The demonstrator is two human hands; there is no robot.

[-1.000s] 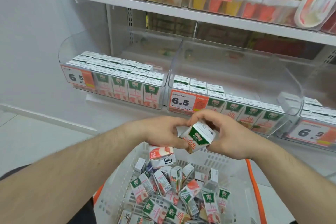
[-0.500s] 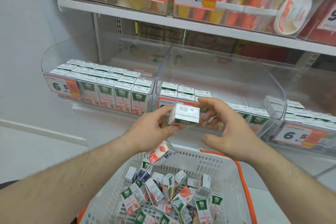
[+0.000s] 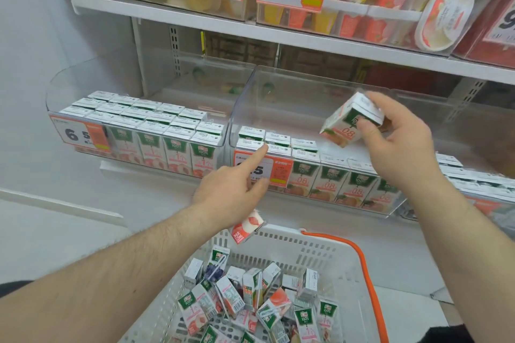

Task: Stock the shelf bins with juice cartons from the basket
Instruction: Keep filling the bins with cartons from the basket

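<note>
Right grip (image 3: 390, 131) pinches tilted carton (image 3: 352, 122); left grip (image 3: 231, 189) clutches another (image 3: 246, 227)

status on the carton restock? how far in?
Partway. Done: left bin holds full rows of cartons; middle bin has a front row and a short second and third row. In hand: right hand grips an 08 carton above the middle bin; left hand holds a pink carton, forefinger pointing at the rows. Left: the basket holds many loose cartons.
</note>
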